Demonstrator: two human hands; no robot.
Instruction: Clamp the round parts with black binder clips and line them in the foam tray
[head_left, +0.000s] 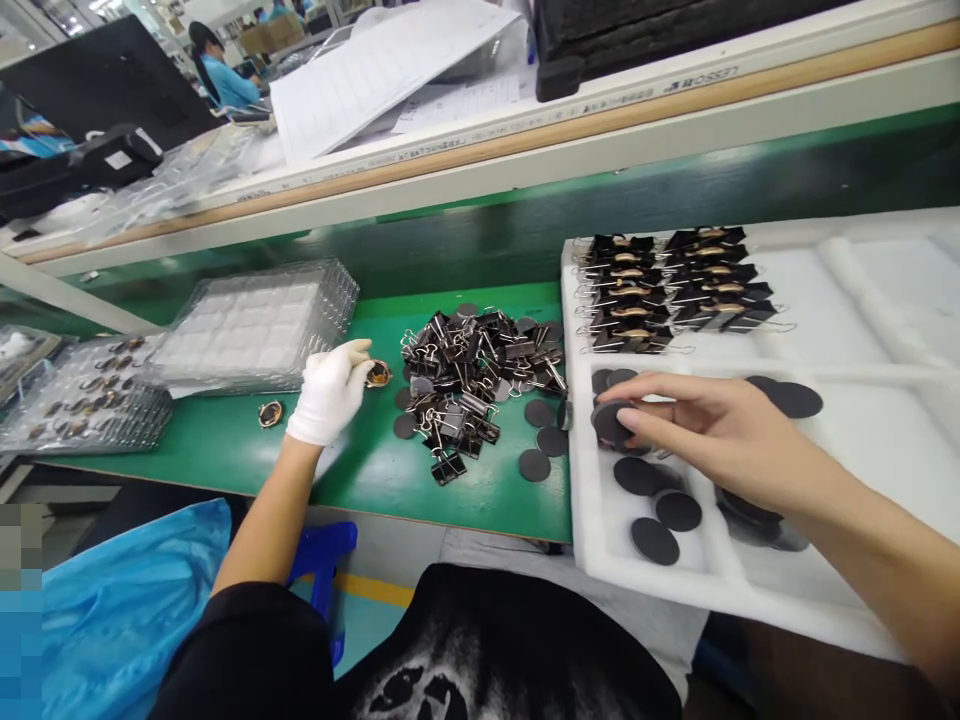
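Observation:
My left hand (328, 390) wears a white glove and pinches a small round copper-coloured part (378, 374) just above the green mat. A second such part (270, 413) lies on the mat to its left. My bare right hand (705, 425) reaches over the white foam tray (862, 300), its fingertips closed on a black round pad (609, 420). More black pads (655, 540) lie in the tray's near compartments. A heap of black binder clips (472, 380) sits between my hands, with loose black pads (535, 464) beside it.
Clipped assemblies (675, 285) lie in rows at the tray's far left. Clear plastic blister trays (259, 325) are stacked at the left, one of them (82, 400) holding copper parts. A raised shelf (480, 150) with papers runs behind. A blue bag (127, 600) lies at the lower left.

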